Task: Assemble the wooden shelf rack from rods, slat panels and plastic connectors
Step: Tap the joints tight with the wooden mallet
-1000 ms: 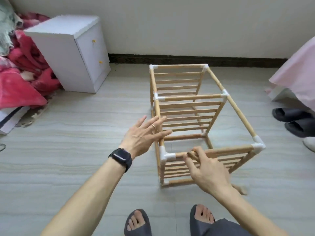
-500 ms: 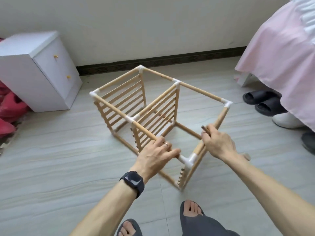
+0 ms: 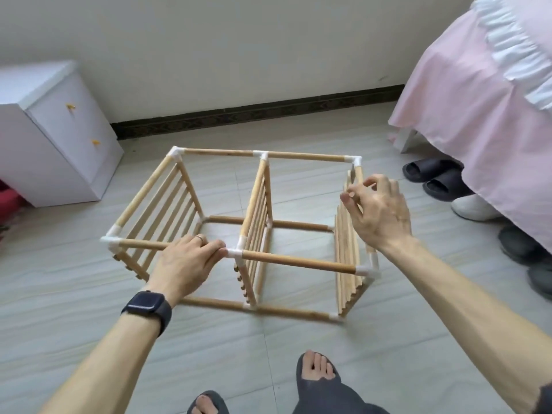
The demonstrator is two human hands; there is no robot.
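The wooden rack lies on its side on the tiled floor. It is made of rods joined by white plastic connectors, with three slat panels standing upright in it. My left hand lies over the near top rod, left of the middle connector, with its fingertips curled over the rod. My right hand is at the top rod of the right end slat panel. Its fingers and thumb are curled around that rod, and the hand hides part of it.
A white two-drawer cabinet stands at the left against the wall. A pink bed skirt hangs at the right, with slippers and shoes beneath it. My sandalled feet stand just in front of the rack.
The rack has been swung round on the floor, so its long side now faces me. My left hand moved onto the near top rod, and my right hand stayed on the end panel's rod.
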